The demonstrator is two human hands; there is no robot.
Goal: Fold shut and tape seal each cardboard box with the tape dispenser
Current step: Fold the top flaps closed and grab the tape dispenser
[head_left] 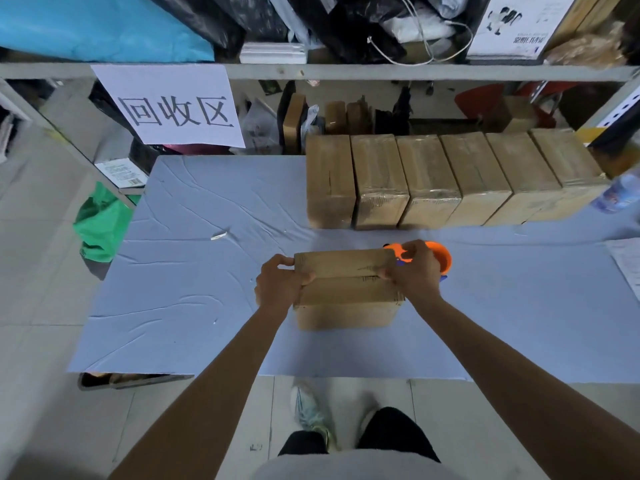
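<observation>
**Seam runs crosswise, dispenser at its right end**

Mid-frame on the desk [194, 271], the cardboard box [346, 292] lies with its long axis left-right. The left hand [280, 284] clamps its left end; the right hand [414, 271] grips the tape dispenser [441, 258] at the right end. Beyond, upper right, stands a row of taped boxes [433, 178].

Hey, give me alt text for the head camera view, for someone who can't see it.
A person's left hand grips the left end of a cardboard box on a blue-covered table, while the right hand holds an orange tape dispenser at its right end. Six more boxes stand in a row at the table's far edge.
</observation>
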